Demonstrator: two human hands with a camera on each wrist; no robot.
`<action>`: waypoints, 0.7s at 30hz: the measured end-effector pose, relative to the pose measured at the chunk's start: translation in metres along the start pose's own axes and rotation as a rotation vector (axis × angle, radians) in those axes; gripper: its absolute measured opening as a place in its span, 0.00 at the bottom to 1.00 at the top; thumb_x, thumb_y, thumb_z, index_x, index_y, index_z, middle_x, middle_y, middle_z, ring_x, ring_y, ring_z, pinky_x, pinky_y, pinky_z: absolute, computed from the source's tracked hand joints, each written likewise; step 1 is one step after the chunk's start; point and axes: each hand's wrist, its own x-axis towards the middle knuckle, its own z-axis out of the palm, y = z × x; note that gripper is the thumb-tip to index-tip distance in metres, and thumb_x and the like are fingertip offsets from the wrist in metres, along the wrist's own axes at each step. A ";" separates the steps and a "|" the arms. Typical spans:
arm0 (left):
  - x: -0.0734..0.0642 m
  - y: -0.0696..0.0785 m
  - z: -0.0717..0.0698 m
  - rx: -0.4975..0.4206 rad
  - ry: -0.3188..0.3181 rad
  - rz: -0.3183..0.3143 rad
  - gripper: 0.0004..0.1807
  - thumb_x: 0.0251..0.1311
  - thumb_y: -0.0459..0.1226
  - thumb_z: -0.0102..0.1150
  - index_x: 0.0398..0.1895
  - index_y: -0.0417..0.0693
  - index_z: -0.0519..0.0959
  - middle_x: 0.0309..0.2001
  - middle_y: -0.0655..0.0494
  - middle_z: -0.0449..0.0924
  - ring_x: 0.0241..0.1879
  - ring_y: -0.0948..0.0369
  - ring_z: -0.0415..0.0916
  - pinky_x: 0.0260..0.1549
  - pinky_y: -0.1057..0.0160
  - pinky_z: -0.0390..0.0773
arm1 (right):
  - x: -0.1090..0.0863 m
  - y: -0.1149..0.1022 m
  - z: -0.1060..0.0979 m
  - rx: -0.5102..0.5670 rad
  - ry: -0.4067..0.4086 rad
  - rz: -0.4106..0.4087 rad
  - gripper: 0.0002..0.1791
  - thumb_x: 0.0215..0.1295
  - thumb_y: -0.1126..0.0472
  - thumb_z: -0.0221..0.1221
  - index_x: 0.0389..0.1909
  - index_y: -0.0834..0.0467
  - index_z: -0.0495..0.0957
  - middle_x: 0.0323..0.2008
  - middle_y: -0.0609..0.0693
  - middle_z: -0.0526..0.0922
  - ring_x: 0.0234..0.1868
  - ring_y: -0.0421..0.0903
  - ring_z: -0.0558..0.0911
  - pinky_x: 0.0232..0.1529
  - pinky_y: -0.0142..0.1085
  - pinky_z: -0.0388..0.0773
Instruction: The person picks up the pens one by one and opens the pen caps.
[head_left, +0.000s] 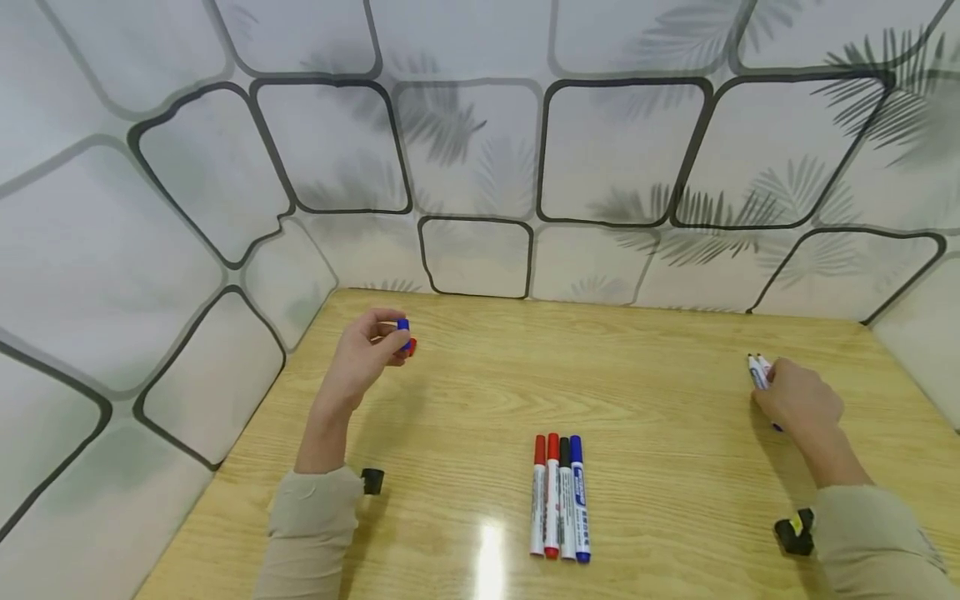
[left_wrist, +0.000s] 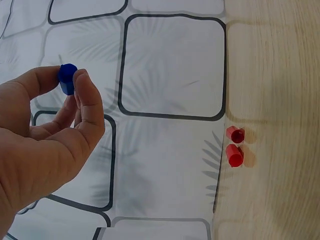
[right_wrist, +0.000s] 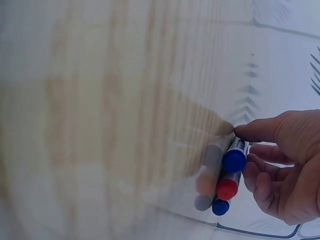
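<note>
Blue cap, pinched by my left hand at ten o'clock from the marker row, could slip if squeezed off-centre; at two, my right hand grips a blue-ended marker, whose neighbours a nudge might roll.

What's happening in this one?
A person is handling markers at a wooden table. Their left hand pinches a blue cap in the air, with two red caps on the tabletop nearby. Over on the right, their right hand seems to pinch a blue-ended marker beside a red-ended marker and another blue-ended one. Bare tips show on two markers there. Four capped markers lie side by side between the hands, nearer the person.
</note>
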 end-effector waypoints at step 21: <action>0.036 -0.038 -0.035 0.260 0.014 -0.165 0.23 0.73 0.38 0.50 0.67 0.37 0.68 0.56 0.31 0.75 0.50 0.42 0.77 0.51 0.47 0.78 | -0.003 0.000 -0.005 0.009 -0.048 -0.010 0.21 0.61 0.55 0.59 0.43 0.69 0.71 0.23 0.58 0.76 0.22 0.51 0.74 0.22 0.44 0.69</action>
